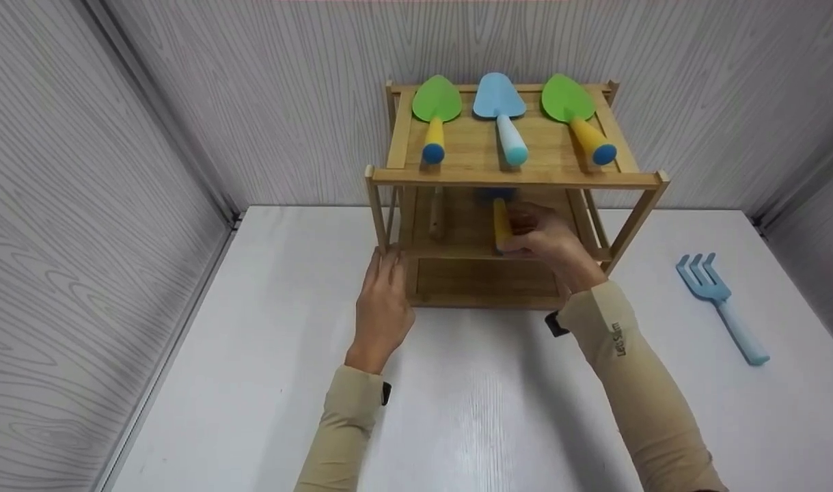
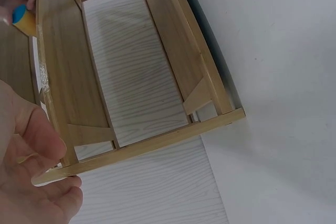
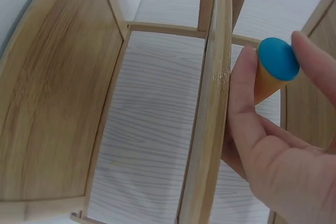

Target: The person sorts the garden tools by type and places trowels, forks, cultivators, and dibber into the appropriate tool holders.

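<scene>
A three-tier wooden shelf point(image 1: 519, 179) stands against the back wall. My left hand point(image 1: 384, 307) grips its front left post; the left wrist view has the thumb and fingers on either side of the wood. Inside the middle tier, my right hand point(image 1: 553, 239) pinches the yellow handle point(image 1: 501, 222) of a garden tool with a blue head, mostly hidden under the top board. The handle's blue end cap point(image 3: 278, 59) shows between thumb and fingers in the right wrist view. Left of it on that tier lies a tool with a wooden handle point(image 1: 437, 215), its head hidden.
On the top tier lie a green trowel point(image 1: 437, 102), a light blue trowel point(image 1: 499, 99) and another green trowel point(image 1: 568, 101), handles toward me. A light blue hand fork point(image 1: 724, 307) lies on the white table point(image 1: 252, 383) to the right. Walls bound the left, back and right.
</scene>
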Demonstrator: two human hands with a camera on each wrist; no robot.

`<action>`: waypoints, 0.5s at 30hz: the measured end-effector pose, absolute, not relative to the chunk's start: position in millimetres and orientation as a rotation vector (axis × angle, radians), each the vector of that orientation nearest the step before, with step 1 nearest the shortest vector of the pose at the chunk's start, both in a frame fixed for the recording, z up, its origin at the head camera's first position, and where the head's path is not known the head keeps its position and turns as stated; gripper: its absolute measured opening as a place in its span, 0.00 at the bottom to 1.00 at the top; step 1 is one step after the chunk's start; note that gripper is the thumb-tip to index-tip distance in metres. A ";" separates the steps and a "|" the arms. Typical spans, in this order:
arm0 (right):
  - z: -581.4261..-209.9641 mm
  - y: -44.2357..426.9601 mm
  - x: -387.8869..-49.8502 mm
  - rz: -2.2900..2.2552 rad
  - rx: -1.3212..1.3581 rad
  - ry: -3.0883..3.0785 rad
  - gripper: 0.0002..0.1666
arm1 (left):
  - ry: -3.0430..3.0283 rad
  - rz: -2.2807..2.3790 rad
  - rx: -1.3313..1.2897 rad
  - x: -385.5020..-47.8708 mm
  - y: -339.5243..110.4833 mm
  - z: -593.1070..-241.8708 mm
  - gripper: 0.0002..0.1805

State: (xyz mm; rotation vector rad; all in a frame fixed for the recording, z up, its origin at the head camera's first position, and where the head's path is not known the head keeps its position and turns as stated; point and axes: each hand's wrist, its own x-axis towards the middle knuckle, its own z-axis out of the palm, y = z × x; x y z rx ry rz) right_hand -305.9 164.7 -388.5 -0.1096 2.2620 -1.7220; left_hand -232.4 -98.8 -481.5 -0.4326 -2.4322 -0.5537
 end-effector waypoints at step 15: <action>-388.7 176.5 -294.6 -1.782 -0.108 2.281 0.41 | -2.439 -0.544 -0.441 -232.5 -99.6 -480.8 0.31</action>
